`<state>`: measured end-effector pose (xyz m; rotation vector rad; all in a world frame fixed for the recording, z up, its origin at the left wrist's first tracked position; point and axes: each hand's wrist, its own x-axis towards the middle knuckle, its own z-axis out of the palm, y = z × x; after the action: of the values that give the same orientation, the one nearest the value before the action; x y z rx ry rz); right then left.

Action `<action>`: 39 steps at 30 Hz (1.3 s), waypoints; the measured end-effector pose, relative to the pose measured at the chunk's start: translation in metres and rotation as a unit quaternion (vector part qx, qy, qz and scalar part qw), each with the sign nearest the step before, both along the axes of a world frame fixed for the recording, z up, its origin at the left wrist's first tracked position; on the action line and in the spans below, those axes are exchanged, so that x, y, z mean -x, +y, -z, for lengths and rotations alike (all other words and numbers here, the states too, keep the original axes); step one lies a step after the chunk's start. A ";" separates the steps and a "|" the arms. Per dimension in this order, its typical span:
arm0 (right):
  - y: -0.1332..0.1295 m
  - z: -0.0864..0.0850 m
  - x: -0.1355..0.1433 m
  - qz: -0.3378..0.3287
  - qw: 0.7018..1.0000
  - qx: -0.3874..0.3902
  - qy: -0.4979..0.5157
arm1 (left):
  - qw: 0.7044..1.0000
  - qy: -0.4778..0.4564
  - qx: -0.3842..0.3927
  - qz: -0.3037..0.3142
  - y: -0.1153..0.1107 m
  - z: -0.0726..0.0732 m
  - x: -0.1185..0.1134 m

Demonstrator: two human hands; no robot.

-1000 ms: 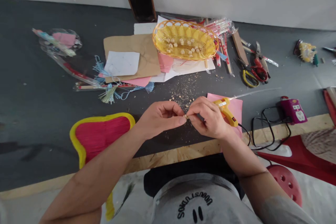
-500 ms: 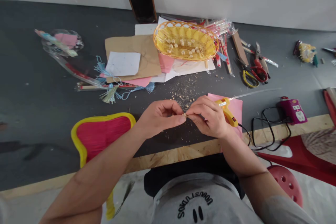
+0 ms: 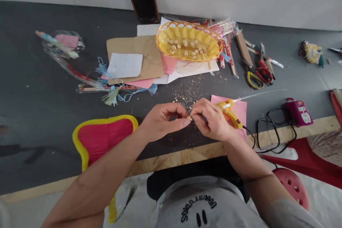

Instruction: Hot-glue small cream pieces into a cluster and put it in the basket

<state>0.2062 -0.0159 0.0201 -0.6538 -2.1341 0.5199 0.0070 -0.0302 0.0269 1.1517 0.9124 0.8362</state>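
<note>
Between the fingertips of both hands is a small pale beige piece [image 3: 189, 118], its exact kind too small to make out. My left hand [image 3: 167, 121] pinches it from the left with thumb and forefinger. My right hand [image 3: 211, 118] is closed at its right side, fingertips pressed together against it. Beige crumbs [image 3: 187, 92] lie scattered on the dark table just beyond the hands. Farther back, a yellow woven basket [image 3: 162, 48] holds several small knobbly beige pieces. Beside my right hand, a yellow glue gun [image 3: 232, 114] rests on pink paper [image 3: 242, 108].
A magenta fan-shaped piece with yellow edging [image 3: 104, 137] lies under my left forearm. Brown card [image 3: 149, 55], white paper [image 3: 125, 65] and blue tassels [image 3: 101, 69] lie at the back left. Scissors [image 3: 255, 80], pliers [image 3: 263, 55] and a purple power socket [image 3: 299, 112] with black cord sit right.
The right fingers have shifted slightly and curled more, so more of the small beige piece shows. The left hand has barely moved. Everything else stays in place.
</note>
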 end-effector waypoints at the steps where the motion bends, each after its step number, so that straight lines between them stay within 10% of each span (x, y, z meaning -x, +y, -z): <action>1: 0.000 0.000 0.000 0.002 1.000 0.002 -0.001 | 1.000 -0.006 0.002 0.001 0.000 0.000 0.000; 12: -0.004 -0.004 -0.005 0.095 0.990 0.069 0.074 | 0.989 -0.090 0.112 -0.044 0.001 0.005 0.001; 34: -0.001 0.004 0.000 0.023 0.999 -0.003 0.043 | 0.982 -0.095 0.154 -0.047 0.000 0.007 0.000; 39: -0.012 -0.020 -0.009 0.077 0.994 0.026 0.066 | 0.980 -0.108 0.156 -0.067 0.002 0.003 -0.001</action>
<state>0.2150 -0.0278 0.0403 -0.7859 -1.9339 0.5214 0.0084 -0.0282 0.0240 0.7189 0.9081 0.8725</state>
